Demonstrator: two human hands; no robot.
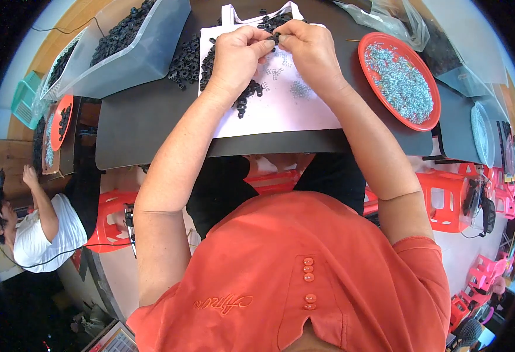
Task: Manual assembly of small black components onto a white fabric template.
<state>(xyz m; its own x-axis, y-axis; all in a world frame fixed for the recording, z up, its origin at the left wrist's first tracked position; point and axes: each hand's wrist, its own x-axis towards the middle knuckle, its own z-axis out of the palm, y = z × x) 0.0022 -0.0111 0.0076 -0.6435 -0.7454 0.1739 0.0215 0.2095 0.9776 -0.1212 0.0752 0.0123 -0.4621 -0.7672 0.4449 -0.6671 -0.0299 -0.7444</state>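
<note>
Over the far part of a white cloth bag (281, 120) laid flat on the dark table, both my hands meet with fingertips almost touching. My left hand (237, 57) and my right hand (313, 54) are both closed in a pinch on a small black plastic piece (275, 39); its details are partly covered by the fingers. Similar black pieces (248, 97) lie heaped on the bag beside and beyond my left hand. Small clear bits (299, 89) are scattered on the cloth below my right hand.
A red plate (365, 61) of small pale-blue clear pieces stands at the right. A translucent bin (152, 61) of black pieces is at the far left, with a loose heap (184, 61) beside it. Crumpled plastic (386, 23) lies far right. Another person (49, 232) works at left.
</note>
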